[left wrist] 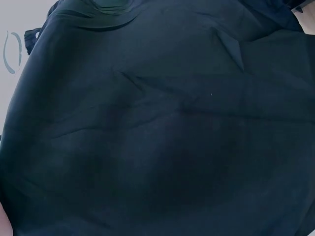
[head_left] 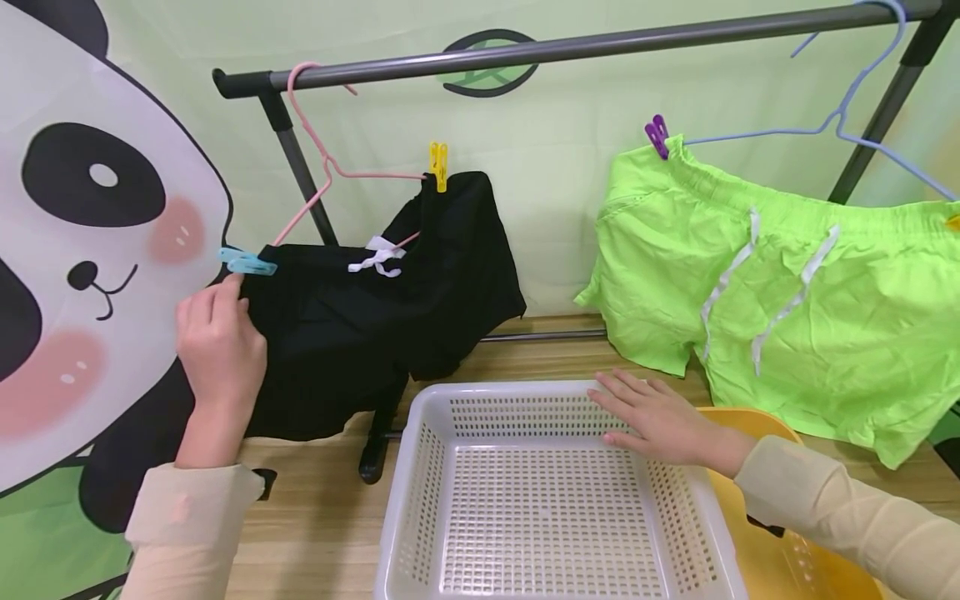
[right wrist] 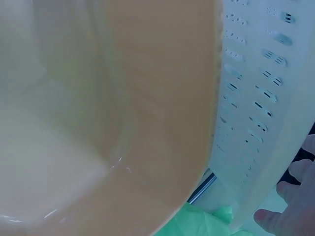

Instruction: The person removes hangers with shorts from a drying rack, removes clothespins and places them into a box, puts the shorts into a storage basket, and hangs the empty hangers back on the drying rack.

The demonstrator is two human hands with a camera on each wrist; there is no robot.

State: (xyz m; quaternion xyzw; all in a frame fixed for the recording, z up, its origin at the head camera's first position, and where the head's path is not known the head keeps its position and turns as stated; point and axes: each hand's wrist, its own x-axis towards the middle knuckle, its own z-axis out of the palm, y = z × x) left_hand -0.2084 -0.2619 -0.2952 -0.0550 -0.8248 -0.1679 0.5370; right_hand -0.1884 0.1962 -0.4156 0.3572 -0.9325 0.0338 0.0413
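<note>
My left hand (head_left: 221,337) is raised beside the left end of black shorts (head_left: 315,317), fingers bent, index fingertip right at a light-blue clothespin (head_left: 251,262). I cannot tell whether it pinches the clothespin or the cloth. The shorts hang from a pink hanger (head_left: 330,162), with a yellow clothespin (head_left: 438,167) on their higher right end. Their black cloth (left wrist: 162,123) nearly fills the left wrist view. My right hand (head_left: 660,417) rests with fingers spread over the far right corner of a white perforated basket (head_left: 517,388); its fingertips (right wrist: 268,218) show in the right wrist view.
A dark rack bar (head_left: 615,46) crosses above. Lime-green shorts (head_left: 810,308) hang at right on a blue hanger (head_left: 840,117) with a purple clothespin (head_left: 657,136). Under the basket's right side lies a yellow basin (right wrist: 167,98), all on a wood-grain table (head_left: 307,500). Behind is a panda-print backdrop (head_left: 187,167).
</note>
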